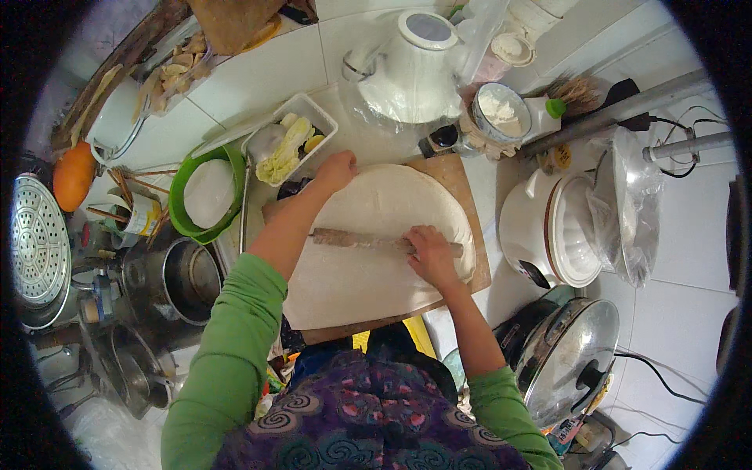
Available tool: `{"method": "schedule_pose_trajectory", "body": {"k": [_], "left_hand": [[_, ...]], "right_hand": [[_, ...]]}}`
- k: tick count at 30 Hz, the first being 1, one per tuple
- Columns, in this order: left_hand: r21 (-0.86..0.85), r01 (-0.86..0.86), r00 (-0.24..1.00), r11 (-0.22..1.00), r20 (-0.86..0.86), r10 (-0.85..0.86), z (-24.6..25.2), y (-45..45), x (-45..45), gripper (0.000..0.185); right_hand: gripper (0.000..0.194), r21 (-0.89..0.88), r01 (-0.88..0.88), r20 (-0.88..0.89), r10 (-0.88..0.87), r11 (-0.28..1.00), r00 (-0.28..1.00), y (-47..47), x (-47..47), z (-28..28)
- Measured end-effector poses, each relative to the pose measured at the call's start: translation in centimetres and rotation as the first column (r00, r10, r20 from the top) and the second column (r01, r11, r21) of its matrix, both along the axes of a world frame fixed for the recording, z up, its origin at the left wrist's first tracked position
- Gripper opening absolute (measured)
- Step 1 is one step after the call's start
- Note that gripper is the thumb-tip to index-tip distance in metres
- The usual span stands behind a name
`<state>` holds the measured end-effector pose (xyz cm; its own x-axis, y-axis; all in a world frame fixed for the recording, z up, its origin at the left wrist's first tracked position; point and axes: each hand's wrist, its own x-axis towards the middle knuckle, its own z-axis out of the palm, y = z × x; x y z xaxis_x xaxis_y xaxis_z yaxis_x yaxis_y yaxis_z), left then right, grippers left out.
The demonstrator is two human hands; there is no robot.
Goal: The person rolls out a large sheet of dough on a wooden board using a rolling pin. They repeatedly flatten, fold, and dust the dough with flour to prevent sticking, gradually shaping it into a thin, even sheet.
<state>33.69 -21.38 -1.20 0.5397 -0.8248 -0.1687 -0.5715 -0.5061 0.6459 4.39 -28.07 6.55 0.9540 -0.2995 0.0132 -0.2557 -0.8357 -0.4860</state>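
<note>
A large, thin sheet of rolled dough (364, 282) covers most of a wooden board (483, 258) in front of me. Across the dough lies a wooden rolling pin (343, 237), dusted with flour. Near its right end, my right hand (432, 252) curls over the pin from above. My left hand (338, 171) reaches to the far left edge of the dough, its fingers bent at the rim. Whether those fingers pinch the dough is hidden by the hand itself.
Behind the left hand stands a plastic container (326, 111) with cabbage leaves. A green basin (238, 194) is at left, near a steel pot (194, 282). A bowl of flour (502, 111) stands at back right, a white electric cooker (529, 229) and a lidded pan (573, 364) on the right.
</note>
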Motion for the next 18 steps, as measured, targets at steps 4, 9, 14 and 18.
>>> {"method": "schedule_pose_trajectory", "body": {"k": [4, 9, 14, 18], "left_hand": [[0.164, 0.065, 0.998, 0.984, -0.032, -0.060, 0.7, -1.0, 0.4, 0.019], [0.058, 0.179, 0.982, 0.982, 0.052, -0.182, 2.9, -0.8, 0.7, 0.016], [-0.065, 0.221, 0.975, 0.973, -0.004, -0.222, 5.4, -0.2, -0.3, 0.010], [-0.157, 0.266, 0.963, 0.951, 0.078, -0.256, 6.6, 0.3, -1.3, 0.005]], "right_hand": [[0.043, -0.014, 0.047, 0.031, -0.046, 0.999, 0.998, -2.1, 1.0, 0.1], [0.044, -0.021, 0.040, 0.101, -0.038, 0.999, 0.994, -3.5, 2.1, -0.5], [0.045, -0.024, 0.022, 0.078, -0.020, 0.999, 0.997, -4.6, 4.5, -1.7], [0.043, -0.056, 0.062, 0.145, -0.053, 0.997, 0.988, -5.4, 6.5, -2.3]]}}
